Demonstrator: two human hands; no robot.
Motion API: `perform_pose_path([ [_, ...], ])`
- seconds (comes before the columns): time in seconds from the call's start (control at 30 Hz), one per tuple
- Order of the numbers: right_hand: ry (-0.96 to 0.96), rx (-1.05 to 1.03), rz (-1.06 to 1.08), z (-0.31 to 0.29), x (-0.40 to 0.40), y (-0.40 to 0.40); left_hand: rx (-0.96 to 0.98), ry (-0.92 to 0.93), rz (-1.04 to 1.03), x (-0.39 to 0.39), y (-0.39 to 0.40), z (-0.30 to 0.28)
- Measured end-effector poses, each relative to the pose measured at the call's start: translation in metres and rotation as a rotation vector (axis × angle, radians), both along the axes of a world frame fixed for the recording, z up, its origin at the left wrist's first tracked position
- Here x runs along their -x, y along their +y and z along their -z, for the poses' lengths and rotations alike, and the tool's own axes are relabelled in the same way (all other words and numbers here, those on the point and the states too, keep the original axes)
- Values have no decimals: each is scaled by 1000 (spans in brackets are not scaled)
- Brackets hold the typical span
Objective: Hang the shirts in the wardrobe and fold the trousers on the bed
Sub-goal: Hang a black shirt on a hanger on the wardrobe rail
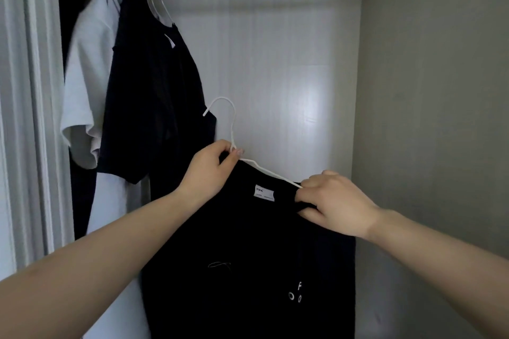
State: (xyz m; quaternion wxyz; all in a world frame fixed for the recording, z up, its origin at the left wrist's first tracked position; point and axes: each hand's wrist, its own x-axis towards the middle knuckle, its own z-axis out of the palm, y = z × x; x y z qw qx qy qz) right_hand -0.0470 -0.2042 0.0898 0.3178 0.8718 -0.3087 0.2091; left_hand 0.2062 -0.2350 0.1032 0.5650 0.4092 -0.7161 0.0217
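matt black cloth shirt [248, 256]; smooth white hanger [234, 129]; glossy white wardrobe back panel [275, 63]

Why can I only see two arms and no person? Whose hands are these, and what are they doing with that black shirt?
The camera sits on the person's head and looks forward and down, so you see what they see: just their own arms reaching out. There is only this one picture. They stand at an open wardrobe. The left hand pinches the neck of a white hanger, just below its hook. The right hand grips the shoulder of a black shirt that is draped on that hanger. Higher up on the left, a white shirt and a dark shirt already hang there. The held shirt is not hung up yet; it probably goes up next to them.
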Motion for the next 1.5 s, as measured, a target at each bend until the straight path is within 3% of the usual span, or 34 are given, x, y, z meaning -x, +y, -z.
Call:
perform_pose_path([
  [0.17, -138, 26, -57, 2, 11, 2, 13, -75, 40, -12, 0, 6],
  [0.3, -188, 89, -57, 4, 26, 1, -3, -16, -69, -37, -5, 10],
  [0.63, -86, 56, -116, 4, 35, 1, -44, 51, -344, -44, -7, 12],
  [0.73, -282, -130, -136, 1, 30, 5, 27, 112, -354, -44, -11, 13],
  [0.83, -515, -446, -111, -5, 26, 12, 45, 156, -365, -45, -17, 8],
  [0.97, -602, -859, -104, -14, 26, 21, -91, 116, -417, -46, -30, 2],
  [1.1, -761, -1151, -295, -12, 11, 34, -205, 109, -418, -40, -37, -1],
  [1.27, -1153, -1292, -524, -9, -17, 36, -370, 242, -183, -24, -36, -3],
  [1.5, -1363, -1292, -554, -16, -73, 23, -505, 408, 150, -7, -4, -1],
])
